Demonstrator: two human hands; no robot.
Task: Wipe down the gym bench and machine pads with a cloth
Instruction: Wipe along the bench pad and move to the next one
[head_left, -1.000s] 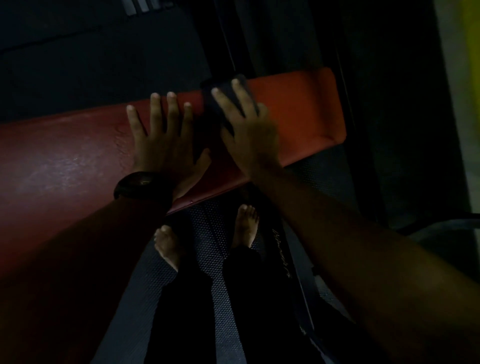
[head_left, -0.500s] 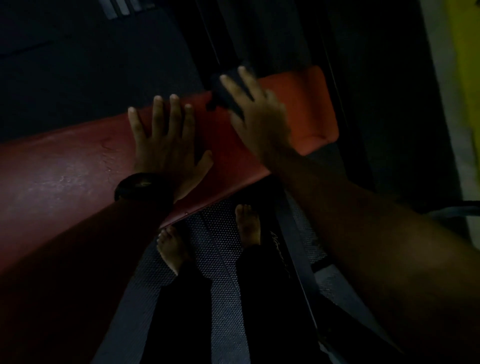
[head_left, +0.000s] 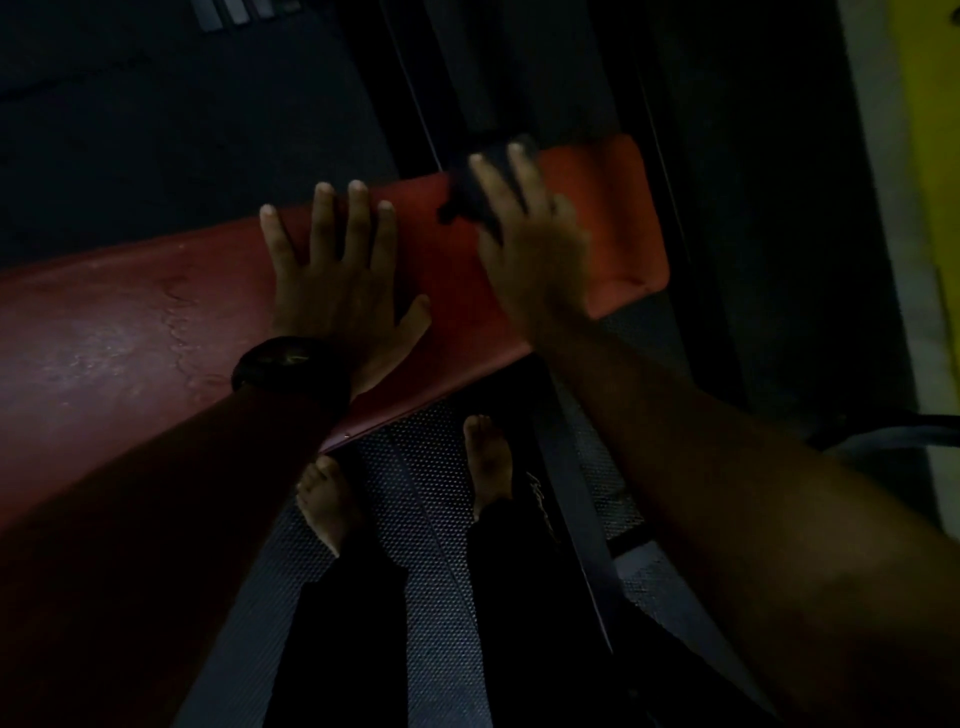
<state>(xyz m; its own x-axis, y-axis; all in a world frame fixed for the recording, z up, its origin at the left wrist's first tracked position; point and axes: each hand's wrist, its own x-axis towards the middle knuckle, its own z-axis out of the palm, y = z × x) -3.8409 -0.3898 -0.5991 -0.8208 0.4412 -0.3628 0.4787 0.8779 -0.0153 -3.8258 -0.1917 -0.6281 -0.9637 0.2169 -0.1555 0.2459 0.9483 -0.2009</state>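
Observation:
A long red padded gym bench (head_left: 130, 332) runs from the left edge to the upper right in dim light. My left hand (head_left: 337, 275), with a black watch at the wrist, lies flat on the pad with fingers spread. My right hand (head_left: 530, 244) presses a dark cloth (head_left: 475, 192) onto the pad near its far edge, fingers straight on top of the cloth. Most of the cloth is hidden under that hand.
My bare feet (head_left: 488, 462) stand on a textured metal floor plate (head_left: 415, 499) below the bench's near edge. Dark machine frame bars (head_left: 571, 525) run beside my right foot and rise behind the bench. A yellow wall strip (head_left: 930, 156) is at the far right.
My right hand has slid the cloth rightward along the pad toward the bench's end. My left hand has stayed flat in the same spot.

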